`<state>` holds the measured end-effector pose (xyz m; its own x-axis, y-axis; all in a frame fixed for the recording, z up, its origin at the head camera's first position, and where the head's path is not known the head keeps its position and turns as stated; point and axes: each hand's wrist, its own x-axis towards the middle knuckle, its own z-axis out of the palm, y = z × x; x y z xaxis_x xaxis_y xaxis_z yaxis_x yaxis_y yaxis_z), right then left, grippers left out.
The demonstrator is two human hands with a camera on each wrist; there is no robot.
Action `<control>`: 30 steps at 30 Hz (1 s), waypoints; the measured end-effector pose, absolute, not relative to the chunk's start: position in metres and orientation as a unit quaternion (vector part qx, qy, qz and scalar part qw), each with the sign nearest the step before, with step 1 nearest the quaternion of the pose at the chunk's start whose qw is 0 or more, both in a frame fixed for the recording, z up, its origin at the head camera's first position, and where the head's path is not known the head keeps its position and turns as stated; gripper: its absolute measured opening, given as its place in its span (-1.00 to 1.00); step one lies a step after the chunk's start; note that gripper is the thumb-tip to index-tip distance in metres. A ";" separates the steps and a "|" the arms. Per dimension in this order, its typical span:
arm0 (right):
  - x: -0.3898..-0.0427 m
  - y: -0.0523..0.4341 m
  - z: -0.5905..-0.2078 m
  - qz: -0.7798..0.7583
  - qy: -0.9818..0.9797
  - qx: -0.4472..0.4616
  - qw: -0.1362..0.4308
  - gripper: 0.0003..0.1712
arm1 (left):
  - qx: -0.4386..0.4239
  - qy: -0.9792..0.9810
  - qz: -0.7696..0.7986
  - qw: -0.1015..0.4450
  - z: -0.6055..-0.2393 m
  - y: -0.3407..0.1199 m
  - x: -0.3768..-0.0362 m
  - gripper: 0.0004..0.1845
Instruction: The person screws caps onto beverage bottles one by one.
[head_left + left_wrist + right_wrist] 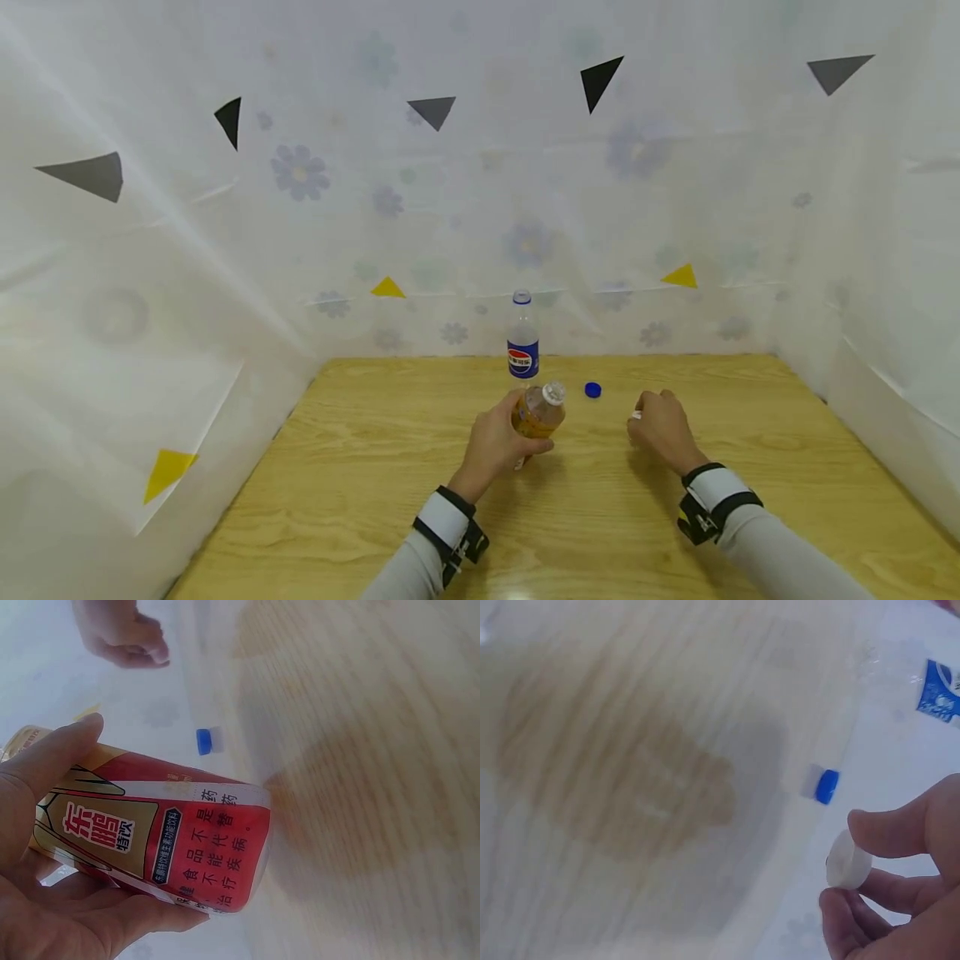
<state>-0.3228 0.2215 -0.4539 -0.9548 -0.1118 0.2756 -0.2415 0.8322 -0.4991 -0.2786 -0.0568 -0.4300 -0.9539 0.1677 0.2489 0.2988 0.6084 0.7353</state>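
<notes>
While left hand [498, 442] grips bottle [538, 410], open tabletop [360, 500] (sheet-walled).

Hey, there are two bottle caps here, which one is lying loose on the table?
The blue cap lies on the table, right of the blue-label bottle. The white cap is pinched in the right hand.

Grey long sleeves, white wristbands, black straps with buckles

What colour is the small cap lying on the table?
Blue: the cap shows best in the right wrist view.
</notes>
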 end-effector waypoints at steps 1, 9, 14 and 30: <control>-0.322 0.218 -0.451 0.281 -0.947 0.096 0.123 -0.73 | -0.131 -0.893 -0.424 0.078 -0.430 -0.056 -0.279 -0.20; -0.308 0.184 -0.403 0.344 -0.916 0.125 0.163 -0.71 | -0.124 -0.896 -0.419 0.076 -0.428 -0.056 -0.278 -0.19; -0.288 0.161 -0.367 0.375 -0.894 0.155 0.190 -0.71 | -0.126 -0.899 -0.413 0.076 -0.428 -0.054 -0.278 -0.19; -0.264 0.127 -0.358 0.389 -0.869 0.248 0.180 -0.67 | -0.130 -0.896 -0.416 0.082 -0.430 -0.056 -0.277 -0.22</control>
